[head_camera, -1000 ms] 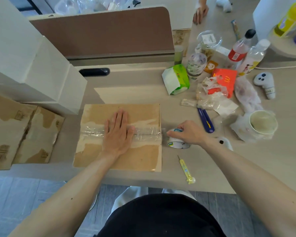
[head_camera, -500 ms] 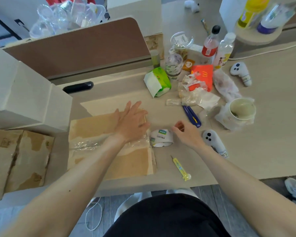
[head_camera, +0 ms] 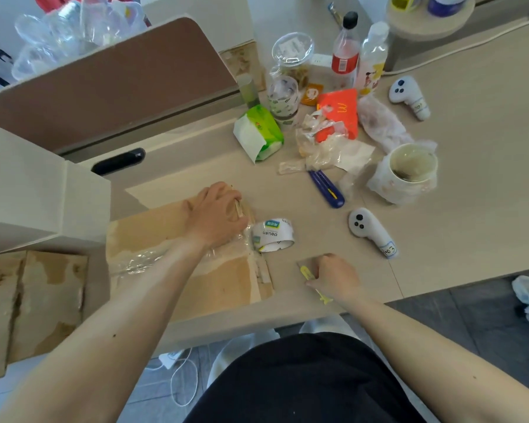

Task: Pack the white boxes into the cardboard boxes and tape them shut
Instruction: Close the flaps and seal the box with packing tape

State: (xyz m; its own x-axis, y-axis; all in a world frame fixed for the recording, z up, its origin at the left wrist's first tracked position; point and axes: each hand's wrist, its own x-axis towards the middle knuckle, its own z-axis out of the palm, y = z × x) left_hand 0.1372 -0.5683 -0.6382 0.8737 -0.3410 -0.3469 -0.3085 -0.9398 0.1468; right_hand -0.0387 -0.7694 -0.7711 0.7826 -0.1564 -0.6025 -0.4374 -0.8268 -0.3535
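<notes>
While left hand [head_camera: 217, 215] grips box [head_camera: 226, 288] far-right corner, fingers curled | right hand [head_camera: 333, 279] fingers curled round cutter [head_camera: 304, 273] on desk [head_camera: 440, 224] | tape [head_camera: 272, 235] between hands

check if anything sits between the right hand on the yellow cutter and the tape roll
Nothing visible does. Only bare desk lies between the right hand, which holds the yellow cutter, and the tape roll. The left hand grips the cardboard box corner beside the roll, off that path.

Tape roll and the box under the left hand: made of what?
Tape roll: clear glossy film wound on a white printed core, probably card. Box: brown matte cardboard, worn pale patches; a wrinkled shiny tape strip crosses it.
</notes>
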